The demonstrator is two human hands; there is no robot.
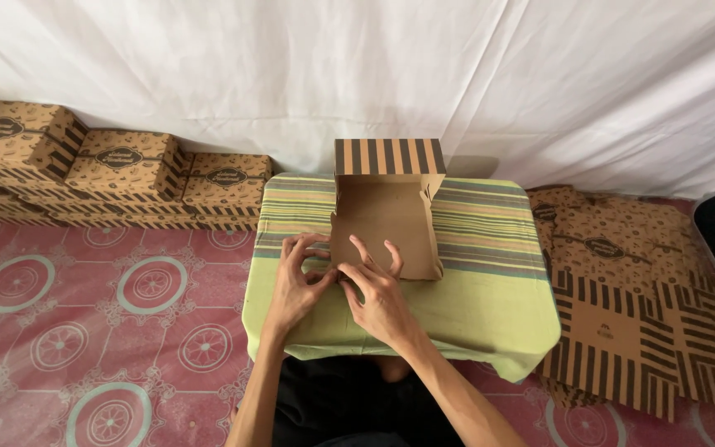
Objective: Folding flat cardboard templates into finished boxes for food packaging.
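Head view looks down on a small worktop (490,314) draped in a green striped cloth, where a half-formed brown cardboard box (386,219) lies near the middle. Its back flap stands upright, showing dark and tan stripes, while the plain inner floor faces the camera.

Both hands work at the box's near-left corner. The left hand (295,285) bends its fingers onto the left wall's edge, and the right hand (378,294) presses just beside it with fingers spread over the front edge. Neither grip closes around anything; each is a loose, open-fingered press on the cardboard. Judging from this, the step in hand is folding and locking the near side wall into the base. The next move probably calls for tucking the flap down firmly while the other hand steadies the wall, so that the corner does not spring back.

A row of finished boxes (117,170) stands on the patterned floor to the left, and a stack of flat blanks (631,298) lies to the right.

Hidden parts: the corner itself sits under the fingers, so whether any tab is seated cannot be told. The flat stack is cut off at the right edge.
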